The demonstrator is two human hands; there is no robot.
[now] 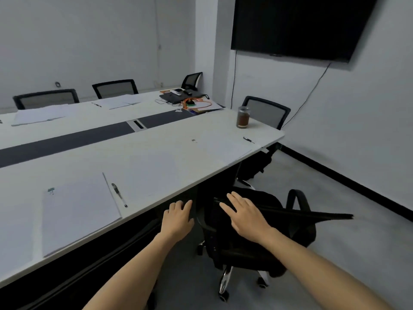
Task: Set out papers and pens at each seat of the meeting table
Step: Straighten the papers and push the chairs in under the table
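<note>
A clipped paper stack (78, 211) lies on the white meeting table (156, 153) near its front edge, with a pen (119, 194) beside its right side. Further right lies another paper (221, 145) with a small pen (248, 139) near the table's end. Across the table lie two more paper sets (38, 116) (118, 101), a pen (96, 104) beside the right one. My left hand (177, 217) hovers at the table's front edge, fingers loose, holding nothing. My right hand (244, 213) rests flat with straight fingers on the back of a black office chair (257, 233).
A jar of brown liquid (243, 117) stands near the table's right end. A laptop, orange cables and small items (190, 100) crowd the far right corner. Black mesh chairs (115, 88) line the far side, another (267, 111) at the end. A dark screen (297, 25) hangs on the wall.
</note>
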